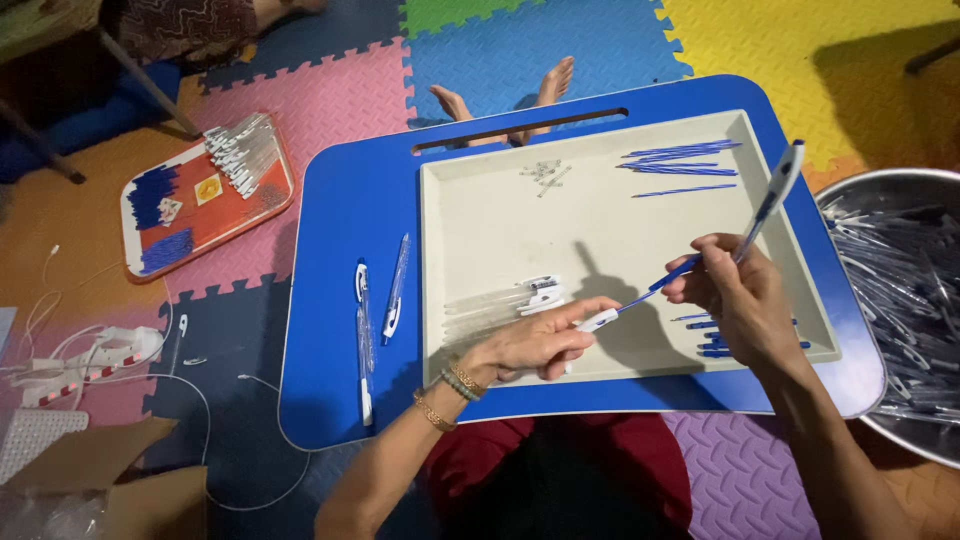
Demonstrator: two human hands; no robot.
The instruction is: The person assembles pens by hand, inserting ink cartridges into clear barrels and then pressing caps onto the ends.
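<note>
Blue ink refill, thin and straight, bridging both hands at centre frame. Left hand pinching the refill's white tip end between thumb and fingers, gold and beaded bangles at the wrist. Right hand closed on the refill's other end and also gripping a clear pen barrel with a white cap, angled up toward the upper right. To do this well, probably: keep refill and barrel in one line, steady the thin plastic close to its end so no bending, slide gently rather than force.

Below the hands, a cream plastic tray, smooth, shallow-rimmed, rectangular. Just left of the left hand, a loose bundle of clear barrels with white caps. Under the right hand, a few more blue refills. At the tray's upper right, a neat row of blue refills; upper middle, a small scatter of tiny pale parts, too small to tell apart.

Carrying the tray, a glossy blue tabletop with rounded corners and a slot near the far edge; two finished pens on its left side. Far right, a metal basin heaped with clear pens. Upper left, an orange tray with more pen parts on foam puzzle mats in pink, blue, green and yellow, textured. Lower left, white cables and a cardboard box. Bare feet visible beyond the tabletop.
</note>
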